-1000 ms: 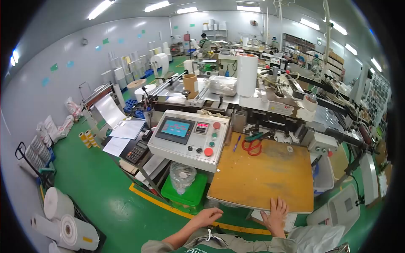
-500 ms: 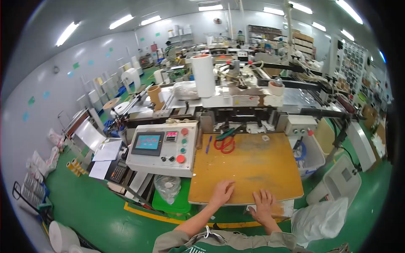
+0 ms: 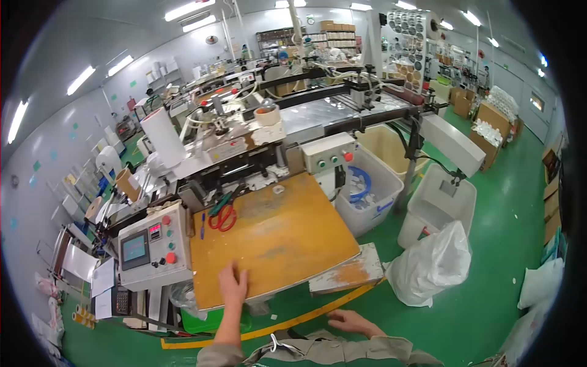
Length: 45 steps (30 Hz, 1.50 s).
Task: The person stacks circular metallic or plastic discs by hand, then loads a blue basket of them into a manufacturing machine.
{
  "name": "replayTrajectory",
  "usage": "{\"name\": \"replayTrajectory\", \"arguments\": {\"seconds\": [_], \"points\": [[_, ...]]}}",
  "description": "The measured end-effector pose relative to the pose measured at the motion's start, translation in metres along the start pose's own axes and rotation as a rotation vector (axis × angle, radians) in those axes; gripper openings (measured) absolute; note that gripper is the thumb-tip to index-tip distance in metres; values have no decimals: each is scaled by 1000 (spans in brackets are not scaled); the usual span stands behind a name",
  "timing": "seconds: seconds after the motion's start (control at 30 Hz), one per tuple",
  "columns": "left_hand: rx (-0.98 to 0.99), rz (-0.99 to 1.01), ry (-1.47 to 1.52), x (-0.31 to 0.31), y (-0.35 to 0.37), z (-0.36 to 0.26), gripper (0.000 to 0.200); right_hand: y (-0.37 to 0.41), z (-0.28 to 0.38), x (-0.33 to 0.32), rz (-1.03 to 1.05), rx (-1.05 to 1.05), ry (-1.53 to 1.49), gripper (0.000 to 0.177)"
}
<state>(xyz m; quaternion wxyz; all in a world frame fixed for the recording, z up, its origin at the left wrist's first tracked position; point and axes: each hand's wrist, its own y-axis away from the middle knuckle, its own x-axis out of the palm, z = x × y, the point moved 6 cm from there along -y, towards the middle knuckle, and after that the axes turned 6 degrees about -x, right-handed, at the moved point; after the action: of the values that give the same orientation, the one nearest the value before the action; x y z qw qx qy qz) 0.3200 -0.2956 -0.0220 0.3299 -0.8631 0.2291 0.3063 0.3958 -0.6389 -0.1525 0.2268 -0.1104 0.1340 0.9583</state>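
Observation:
My left hand (image 3: pixel 233 284) rests on the front left part of a worn yellow-brown work board (image 3: pixel 287 226). Its fingers are apart and nothing is in them. Off the board, in front of my body, my right hand (image 3: pixel 350 322) hangs over the green floor, loosely open and apparently holding nothing. Toward the back left of the board lie red-handled scissors (image 3: pixel 222 218), a dark green-handled tool (image 3: pixel 220 205) and a blue pen (image 3: pixel 203 226). A small whitish ring-like piece (image 3: pixel 279 189) lies near the board's back edge.
Left of the board stands a control panel (image 3: pixel 155 248) with a screen and buttons. A small button box (image 3: pixel 328 153) is at its right, above a bin (image 3: pixel 379 211) with white scraps. A white sack (image 3: pixel 431 266) and a grey bin (image 3: pixel 437 205) stand further right.
The view has swung to the right. My right hand has come off the board's front edge and moved back toward my body. My left hand still rests on the board.

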Motion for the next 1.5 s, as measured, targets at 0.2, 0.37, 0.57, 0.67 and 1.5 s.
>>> {"name": "replayTrajectory", "arguments": {"seconds": [0.2, 0.37, 0.57, 0.67, 1.5], "points": [[17, -36, -76, 8, 0, 1, 43, 47, -75, -46, 48, 211, 61, 49], [35, -31, -134, 12, -1, -8, 40, 26, -86, -98, -67, 260, -47, 47], [-7, -63, -213, 15, -4, -19, 30, -23, -97, -162, -100, 107, 106, 44], [-76, -101, -234, 17, -12, -27, 18, -27, -129, -193, 61, 133, 226, 45], [374, 66, 87, 312, -362, -308, 35, -150, -76, -334, 103, -45, 320, 43]]}}
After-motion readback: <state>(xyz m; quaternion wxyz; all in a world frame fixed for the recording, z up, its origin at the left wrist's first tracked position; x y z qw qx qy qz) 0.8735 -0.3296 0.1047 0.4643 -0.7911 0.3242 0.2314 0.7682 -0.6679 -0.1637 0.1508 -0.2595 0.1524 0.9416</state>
